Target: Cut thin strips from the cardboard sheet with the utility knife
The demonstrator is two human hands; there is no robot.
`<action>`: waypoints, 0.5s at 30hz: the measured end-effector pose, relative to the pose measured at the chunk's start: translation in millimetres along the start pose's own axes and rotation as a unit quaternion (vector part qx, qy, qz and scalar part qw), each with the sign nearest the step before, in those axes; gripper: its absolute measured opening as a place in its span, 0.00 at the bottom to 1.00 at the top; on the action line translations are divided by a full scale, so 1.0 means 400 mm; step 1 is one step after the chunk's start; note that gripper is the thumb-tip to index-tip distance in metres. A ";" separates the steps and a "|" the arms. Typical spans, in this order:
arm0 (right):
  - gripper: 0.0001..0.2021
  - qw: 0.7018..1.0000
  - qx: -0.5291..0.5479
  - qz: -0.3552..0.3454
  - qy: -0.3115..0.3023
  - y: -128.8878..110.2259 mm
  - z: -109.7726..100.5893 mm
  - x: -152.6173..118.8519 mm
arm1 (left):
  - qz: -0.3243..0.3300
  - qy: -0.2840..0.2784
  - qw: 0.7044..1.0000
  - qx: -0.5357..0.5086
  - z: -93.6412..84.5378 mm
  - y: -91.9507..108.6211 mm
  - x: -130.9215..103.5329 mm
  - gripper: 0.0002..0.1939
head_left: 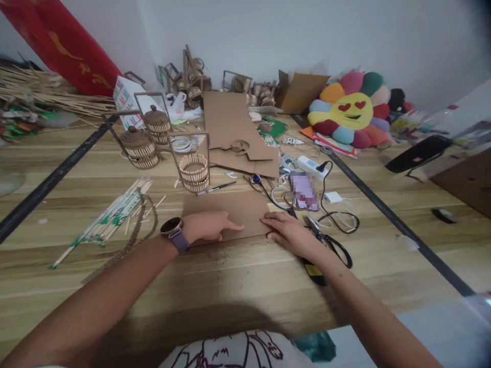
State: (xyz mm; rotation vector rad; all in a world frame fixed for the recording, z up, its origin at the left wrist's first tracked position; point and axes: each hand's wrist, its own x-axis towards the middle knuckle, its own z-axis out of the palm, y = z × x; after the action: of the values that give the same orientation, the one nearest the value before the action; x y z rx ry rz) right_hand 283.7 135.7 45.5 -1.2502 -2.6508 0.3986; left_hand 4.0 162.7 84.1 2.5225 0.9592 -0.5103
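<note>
A flat rectangular piece of brown cardboard (249, 204) lies on the wooden surface in front of me. My left hand (209, 226) rests on it, index finger stretched out and the other fingers loosely bent, holding nothing. At the cardboard's right edge, my right hand (289, 232) lies with its fingers extended and touching the sheet. Black-handled scissors (334, 246) are beside my right wrist. Partly hidden under that forearm is a black and yellow tool (315, 273). A pen (217, 188) and a small slatted wooden bucket with a tall handle (194, 176) stand just beyond the cardboard.
Bundled bamboo sticks (118, 212) lie to the left, near two lidded wooden buckets (138, 148). Larger cut cardboard (226, 115) sits behind. A phone (304, 190), power strip (312, 166) and cables are on the right, with a flower cushion (353, 112) farther back.
</note>
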 end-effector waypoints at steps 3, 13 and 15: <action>0.18 1.000 0.011 -0.009 -0.005 0.018 0.011 0.000 | -0.012 -0.020 0.999 0.026 -0.025 0.025 0.010 0.41; 0.22 0.998 -0.003 -0.033 -0.044 0.028 -0.009 0.022 | -0.031 -0.063 0.995 0.068 -0.071 0.089 0.012 0.45; 0.22 0.998 -0.018 -0.032 -0.057 0.025 -0.020 0.025 | -0.027 -0.062 0.996 0.065 -0.070 0.086 0.016 0.46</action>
State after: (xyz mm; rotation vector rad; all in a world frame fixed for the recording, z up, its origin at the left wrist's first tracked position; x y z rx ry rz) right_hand 287.0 150.6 50.3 -1.1829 -2.7983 0.4261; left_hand 37.6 155.8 113.1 2.5478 0.9790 -0.7599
